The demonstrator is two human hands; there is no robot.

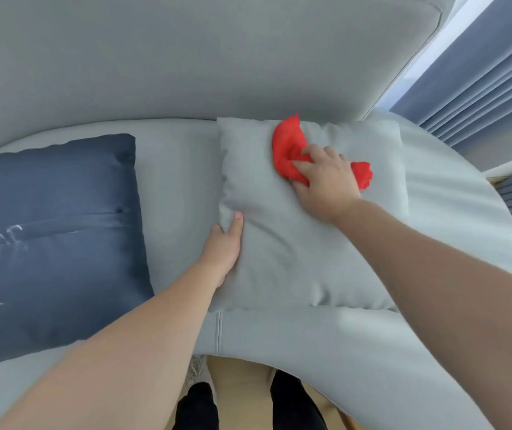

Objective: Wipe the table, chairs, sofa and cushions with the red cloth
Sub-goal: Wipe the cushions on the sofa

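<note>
Right hand [326,178] has its fingers curled into the bunched-up red cloth [289,150] and is pressing it onto the grey cushion [295,243], so I'd say it's mid-wipe. Left hand [223,249] grips the cushion's edge with the thumb on top and the fingers hidden underneath, probably to stop it sliding on the sofa [171,169]. Blue cushion [53,237] lies left of that hand.

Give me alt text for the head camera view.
A right hand grips a red cloth against a light grey cushion on a grey sofa, while the left hand holds the cushion's left edge. A dark blue cushion lies further left.
</note>
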